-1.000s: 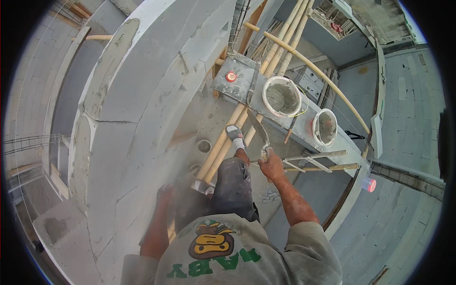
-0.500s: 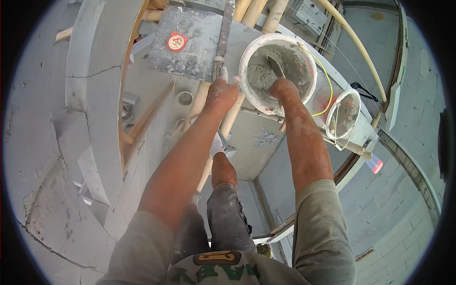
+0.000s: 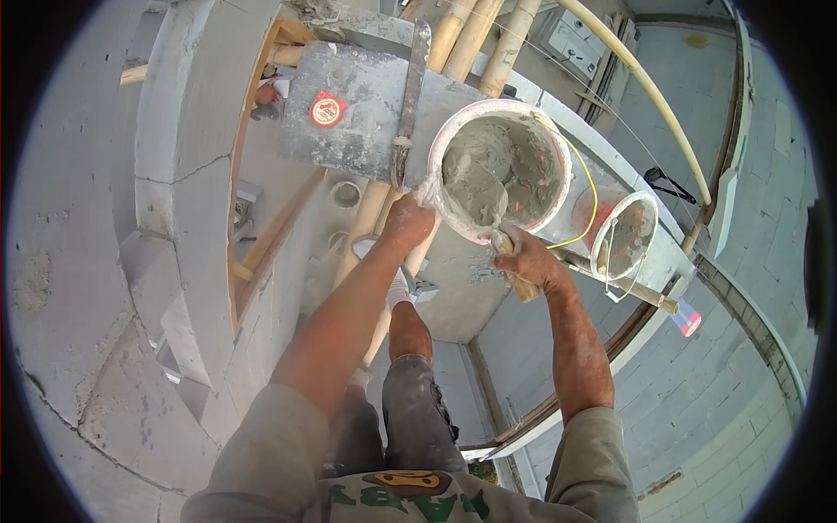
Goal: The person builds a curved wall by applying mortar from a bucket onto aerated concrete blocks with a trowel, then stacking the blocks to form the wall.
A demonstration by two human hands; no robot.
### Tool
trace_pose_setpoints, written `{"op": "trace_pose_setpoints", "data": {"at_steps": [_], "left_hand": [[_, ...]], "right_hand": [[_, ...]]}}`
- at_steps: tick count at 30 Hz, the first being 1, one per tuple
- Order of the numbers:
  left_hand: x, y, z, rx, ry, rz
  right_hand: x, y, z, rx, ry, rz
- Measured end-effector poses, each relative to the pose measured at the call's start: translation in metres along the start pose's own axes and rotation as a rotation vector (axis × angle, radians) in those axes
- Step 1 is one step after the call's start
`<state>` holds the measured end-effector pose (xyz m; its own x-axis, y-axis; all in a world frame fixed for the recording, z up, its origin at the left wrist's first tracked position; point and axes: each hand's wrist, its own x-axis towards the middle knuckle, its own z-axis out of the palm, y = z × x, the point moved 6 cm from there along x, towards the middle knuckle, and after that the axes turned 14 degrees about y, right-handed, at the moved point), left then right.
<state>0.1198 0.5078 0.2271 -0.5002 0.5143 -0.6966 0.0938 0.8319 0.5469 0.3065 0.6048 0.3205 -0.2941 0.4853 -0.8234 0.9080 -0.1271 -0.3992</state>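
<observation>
Head view: nearest, a shirt (image 3: 384, 493) with green lettering.
Right grip: right hand (image 3: 530, 259) curled around the one trowel's (image 3: 500, 241) handle.
Trowel: at the near rim of the large bucket (image 3: 436, 157), long axis slanting, blade end pointing forward-left inside it.
Left grip: left hand (image 3: 412, 218) pinching its left rim.
Buckets: two, the smaller bucket (image 3: 597, 253) rightward.
Grey board (image 3: 366, 70): one red tape measure (image 3: 326, 111), round label; one long flat blade (image 3: 411, 83).

Head-worn wide fisheye view, looking steeply down from above, bucket (image 3: 501, 107) at near range
</observation>
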Motion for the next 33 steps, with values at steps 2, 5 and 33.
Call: {"op": "trace_pose_setpoints", "data": {"at_steps": [2, 5, 33], "left_hand": [[-0.007, -0.022, -0.019, -0.197, -0.049, -0.022], [-0.027, -0.081, -0.073, -0.303, -0.007, -0.109], [-0.521, -0.479, -0.218, 0.598, 0.478, -0.045]], "right_hand": [[-0.022, -0.003, 0.003, 0.459, -0.120, 0.142], [-0.060, -0.027, 0.020, 0.744, -0.048, 0.111], [-0.519, -0.512, 0.126, -0.901, 0.731, -1.363]]}}
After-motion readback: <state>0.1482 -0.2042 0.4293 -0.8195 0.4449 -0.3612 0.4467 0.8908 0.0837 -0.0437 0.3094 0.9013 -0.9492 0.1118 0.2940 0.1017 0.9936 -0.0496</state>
